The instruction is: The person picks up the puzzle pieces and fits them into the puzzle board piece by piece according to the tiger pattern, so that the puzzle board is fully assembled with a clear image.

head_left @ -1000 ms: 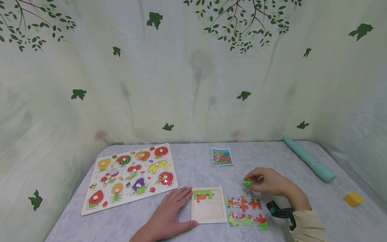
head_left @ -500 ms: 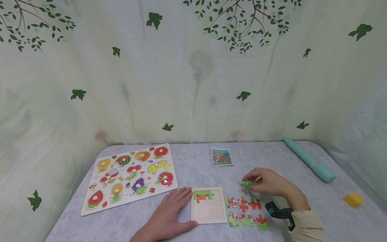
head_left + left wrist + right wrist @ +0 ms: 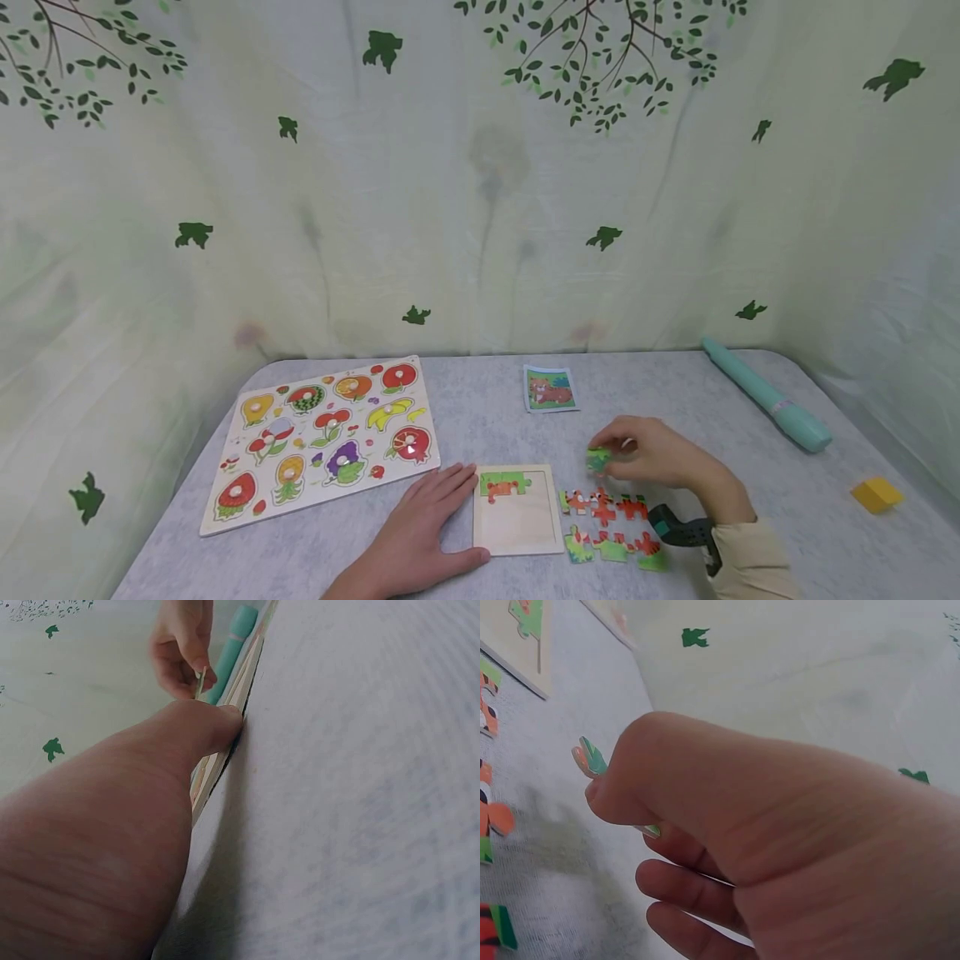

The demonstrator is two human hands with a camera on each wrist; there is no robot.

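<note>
The right hand (image 3: 656, 454) pinches a green puzzle piece (image 3: 597, 459) between thumb and fingers, above the table and right of the wooden frame (image 3: 517, 533). In the right wrist view the held piece (image 3: 592, 757) pokes out past the thumb and shows green with some orange. Flat on the table, the left hand (image 3: 420, 533) has its fingers spread and touches the frame's left side. A few joined pieces (image 3: 504, 485) with green and orange lie in the frame's upper left. Several loose orange and green pieces (image 3: 603, 507) lie in two rows beside the frame's right edge.
A fruit puzzle board (image 3: 315, 492) lies at the left, near the left hand. Behind the frame is a small picture card (image 3: 551, 390). A teal tube-like object (image 3: 765, 396) rests at the back right, and a yellow block (image 3: 877, 494) at the far right.
The right hand has moved a little left toward the frame with the green piece between its fingers. The left hand and the frame have stayed in place.
</note>
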